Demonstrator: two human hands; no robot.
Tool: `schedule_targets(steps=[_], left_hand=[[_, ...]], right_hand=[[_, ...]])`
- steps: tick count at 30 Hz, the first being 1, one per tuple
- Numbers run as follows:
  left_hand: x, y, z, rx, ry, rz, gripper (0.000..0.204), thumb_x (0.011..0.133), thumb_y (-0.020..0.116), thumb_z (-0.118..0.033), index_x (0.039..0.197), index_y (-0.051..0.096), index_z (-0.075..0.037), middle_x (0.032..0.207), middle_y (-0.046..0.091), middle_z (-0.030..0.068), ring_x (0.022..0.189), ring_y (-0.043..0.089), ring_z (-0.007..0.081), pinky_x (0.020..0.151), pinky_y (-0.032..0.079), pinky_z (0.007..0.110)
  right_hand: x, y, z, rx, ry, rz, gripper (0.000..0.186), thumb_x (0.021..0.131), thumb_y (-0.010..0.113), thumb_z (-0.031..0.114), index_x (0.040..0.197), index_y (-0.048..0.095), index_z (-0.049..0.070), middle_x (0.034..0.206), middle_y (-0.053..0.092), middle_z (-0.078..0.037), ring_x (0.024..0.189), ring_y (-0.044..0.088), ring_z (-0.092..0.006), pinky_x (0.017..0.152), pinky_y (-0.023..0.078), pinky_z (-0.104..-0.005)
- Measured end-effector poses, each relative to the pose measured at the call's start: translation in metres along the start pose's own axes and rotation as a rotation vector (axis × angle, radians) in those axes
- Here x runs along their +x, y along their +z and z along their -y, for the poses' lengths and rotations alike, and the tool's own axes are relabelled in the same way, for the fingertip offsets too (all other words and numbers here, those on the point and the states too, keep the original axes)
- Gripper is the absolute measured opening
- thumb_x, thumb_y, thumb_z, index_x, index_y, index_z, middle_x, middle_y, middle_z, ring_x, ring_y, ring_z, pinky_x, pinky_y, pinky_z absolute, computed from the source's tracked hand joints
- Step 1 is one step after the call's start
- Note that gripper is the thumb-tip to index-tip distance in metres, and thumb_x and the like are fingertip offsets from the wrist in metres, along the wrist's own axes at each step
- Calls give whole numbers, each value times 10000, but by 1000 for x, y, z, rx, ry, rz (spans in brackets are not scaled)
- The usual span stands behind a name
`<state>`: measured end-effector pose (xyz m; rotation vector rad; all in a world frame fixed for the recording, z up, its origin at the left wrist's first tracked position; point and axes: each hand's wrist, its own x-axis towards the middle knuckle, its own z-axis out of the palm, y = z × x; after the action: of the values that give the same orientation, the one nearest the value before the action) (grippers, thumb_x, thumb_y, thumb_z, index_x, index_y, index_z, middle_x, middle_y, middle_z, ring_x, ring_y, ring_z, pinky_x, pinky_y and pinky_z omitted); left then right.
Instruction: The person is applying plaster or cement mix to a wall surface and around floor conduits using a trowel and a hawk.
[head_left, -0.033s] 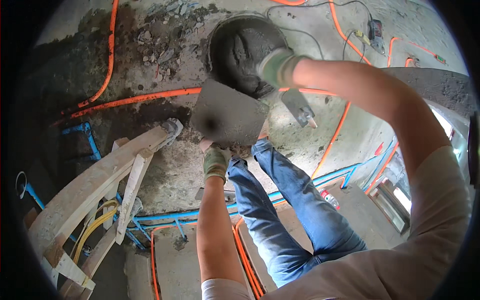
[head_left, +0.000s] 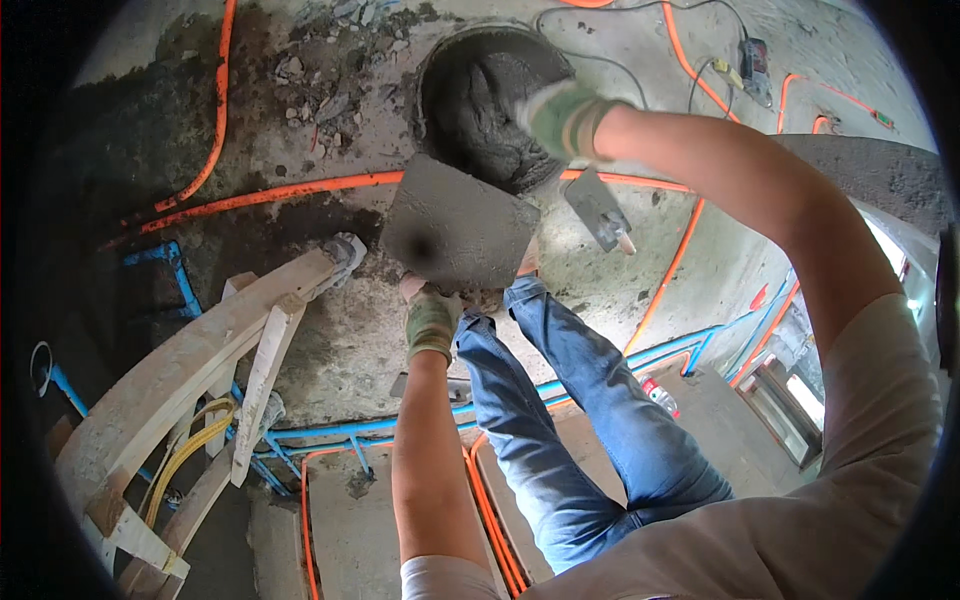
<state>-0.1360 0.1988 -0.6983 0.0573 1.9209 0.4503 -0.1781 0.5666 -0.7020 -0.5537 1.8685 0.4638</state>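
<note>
My left hand (head_left: 432, 318), in a green and white glove, is closed on the near edge of a square grey slab (head_left: 462, 225). The slab looks like a tile with mortar smeared over its face, and it is tilted toward me. Beyond it stands a round tub (head_left: 428, 82) of wet grey mortar (head_left: 500, 90), its near rim partly hidden by the slab. Over the tub's right side is my gloved right hand (head_left: 566, 122), blurred and curled into a fist. Whatever it grips is hidden. A flat metal trowel (head_left: 597, 208) lies on the floor right of the slab.
Orange conduit (head_left: 290, 190) crosses the floor behind the slab; blue pipes (head_left: 400, 425) run nearer my legs. A curved wooden frame (head_left: 200, 350) stands at left. Rubble (head_left: 345, 75) lies left of the tub. A power tool (head_left: 755, 68), cable and plastic bottle (head_left: 660, 398) lie at right.
My right hand has shifted slightly to the right and nearer me over the tub. The left hand and the slab have hardly moved.
</note>
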Motion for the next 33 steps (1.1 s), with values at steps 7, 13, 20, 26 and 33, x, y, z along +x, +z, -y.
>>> schedule_targets(steps=[7, 13, 20, 26, 33], left_hand=[[-1, 3, 30, 56, -94, -88, 576, 659, 796, -222, 1168, 579, -63, 1148, 623, 228, 1075, 593, 416, 881, 495, 457], [19, 18, 36, 214, -51, 59, 470, 751, 669, -281, 1160, 569, -72, 1110, 620, 242, 1011, 605, 446, 826, 503, 502], [30, 28, 48, 182, -47, -54, 519, 713, 708, -303, 1145, 564, -55, 1083, 632, 260, 990, 611, 450, 829, 503, 499], [27, 30, 29, 267, 13, -47, 440, 817, 559, -422, 1058, 671, -72, 1044, 637, 263, 1004, 596, 455, 824, 498, 520], [11, 34, 6, 197, -44, 24, 446, 832, 552, -440, 1062, 665, -75, 1024, 634, 263, 1015, 590, 451, 812, 500, 496]], right_hand=[[-17, -5, 127, 712, 461, -110, 494, 962, 361, 137, 1447, 372, 50, 1060, 691, -98, 974, 662, -252, 716, 568, -409], [-8, 39, -3, 243, 523, -460, 269, 889, 536, 241, 1061, 663, 78, 1058, 675, -122, 963, 654, -231, 840, 531, -393], [-7, 66, 45, 598, 405, -393, 370, 916, 490, 402, 991, 647, 76, 951, 675, -164, 850, 667, -304, 701, 526, -444], [11, 81, 102, 953, 375, -368, 443, 865, 534, 444, 964, 697, 44, 932, 688, -195, 899, 668, -357, 786, 522, -458], [31, 72, 112, 1735, 416, -270, 525, 778, 615, 522, 835, 688, 5, 764, 665, -210, 738, 670, -334, 713, 507, -399]])
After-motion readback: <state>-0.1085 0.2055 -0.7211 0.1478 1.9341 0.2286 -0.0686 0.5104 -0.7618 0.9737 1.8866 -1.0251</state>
